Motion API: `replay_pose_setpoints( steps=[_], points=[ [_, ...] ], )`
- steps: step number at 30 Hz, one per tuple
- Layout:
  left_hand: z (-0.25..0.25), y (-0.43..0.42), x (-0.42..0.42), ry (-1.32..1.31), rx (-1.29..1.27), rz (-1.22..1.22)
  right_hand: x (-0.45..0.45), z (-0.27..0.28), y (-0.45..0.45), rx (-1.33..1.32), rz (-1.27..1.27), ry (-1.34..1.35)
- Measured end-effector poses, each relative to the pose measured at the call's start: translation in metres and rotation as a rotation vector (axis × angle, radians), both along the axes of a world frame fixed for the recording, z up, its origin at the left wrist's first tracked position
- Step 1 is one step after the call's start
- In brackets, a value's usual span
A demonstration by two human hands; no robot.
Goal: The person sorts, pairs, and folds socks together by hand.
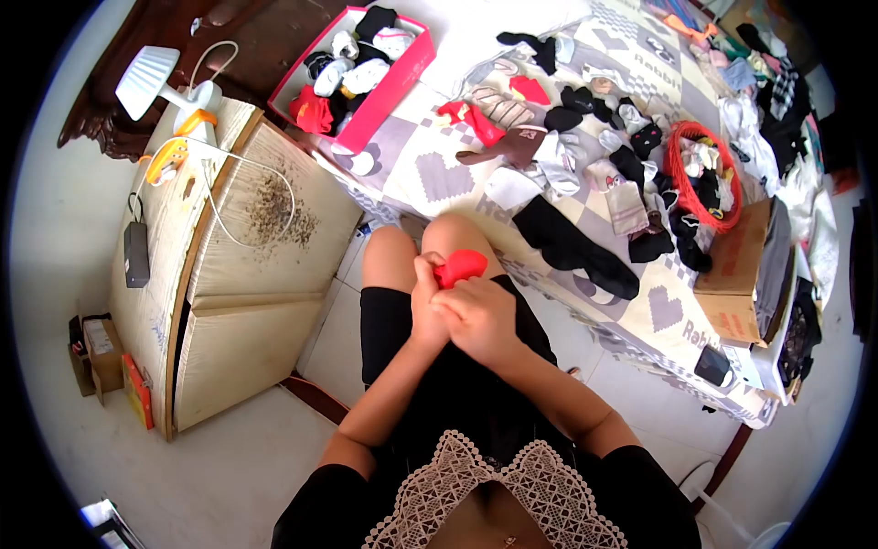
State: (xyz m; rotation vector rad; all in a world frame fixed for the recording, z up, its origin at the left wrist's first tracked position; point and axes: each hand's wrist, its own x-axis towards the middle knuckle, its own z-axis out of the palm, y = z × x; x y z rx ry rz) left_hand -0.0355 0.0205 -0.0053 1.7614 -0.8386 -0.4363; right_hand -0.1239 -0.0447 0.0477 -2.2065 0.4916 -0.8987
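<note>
Above my lap, a bunched red sock [464, 265] is gripped between both hands. My left hand [426, 306] has its fingers closed around the sock's left side. Pressed against it, my right hand [481, 316] is closed over the sock's lower part, so some of the cloth is hidden. On the bed ahead lie a red sock [472, 123], a brown sock [514, 146], a long black sock [574, 247] and several other loose socks. At the bed's near left corner, a pink box [393, 96] holds several rolled or folded socks.
A red basket [677, 169] with small garments stands on the bed's right side, near a cardboard box [733, 265]. Heaped clothes [777, 110] lie beyond. To my left is a worn cabinet [261, 265] bearing a white lamp [151, 78] and looping cable.
</note>
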Motion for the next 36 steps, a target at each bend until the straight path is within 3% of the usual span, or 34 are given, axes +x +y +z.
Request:
replay_pose_setpoints(
  steps=[2,4,6,7,9,13,14,17,18,21,25,26,27,29,31,32,35,36],
  points=[
    [-0.032,0.000,0.001,0.120,-0.129,0.120,0.007,0.001,0.005,-0.031,0.038,0.081],
    [-0.026,0.000,0.007,0.185,-0.208,0.163,0.011,-0.001,0.009,-0.004,0.041,0.006],
    [-0.011,0.006,0.009,0.844,-0.378,0.266,0.012,-0.010,0.013,0.030,0.059,-0.084],
    [-0.001,0.008,0.012,0.834,-0.386,0.271,0.011,-0.018,0.014,0.027,0.068,-0.093],
    [0.012,0.014,0.018,1.183,-0.438,0.124,0.005,-0.035,0.018,0.207,0.093,-0.037],
    [0.010,0.014,0.017,1.119,-0.556,-0.049,0.001,-0.038,0.012,0.404,0.064,-0.051],
    [0.012,0.010,0.009,1.095,-0.513,0.007,0.006,-0.037,0.010,0.347,-0.071,-0.132],
    [0.003,0.008,0.010,0.755,-0.386,-0.034,0.005,-0.034,0.003,0.317,-0.056,-0.112],
    [0.004,0.008,0.012,0.756,-0.383,-0.035,0.005,-0.040,0.003,0.319,-0.059,-0.112],
    [0.009,0.006,0.022,0.856,-0.338,0.084,0.003,-0.049,0.005,0.526,0.013,-0.113],
    [0.013,-0.017,0.065,0.598,-0.394,0.322,0.005,-0.052,0.007,0.459,0.048,0.050],
    [0.005,-0.019,0.093,0.349,-0.355,0.300,0.007,-0.054,0.006,0.395,0.083,0.044],
    [0.017,-0.027,0.111,0.430,-0.411,0.327,0.008,-0.055,0.006,0.332,0.116,0.038],
    [0.035,-0.051,0.152,0.284,-0.601,0.309,0.009,-0.052,0.002,0.306,0.125,0.087],
    [0.020,-0.072,0.222,0.023,-0.447,0.450,0.011,-0.049,0.001,0.193,0.176,0.139],
    [0.030,-0.084,0.235,0.103,-0.486,0.423,0.011,-0.050,0.001,0.196,0.168,0.136],
    [0.021,-0.096,0.285,-0.179,0.026,0.298,0.009,-0.054,0.000,0.196,0.176,0.187],
    [0.026,-0.102,0.272,-0.232,0.019,0.355,0.008,-0.054,-0.001,0.197,0.178,0.175]
  ],
)
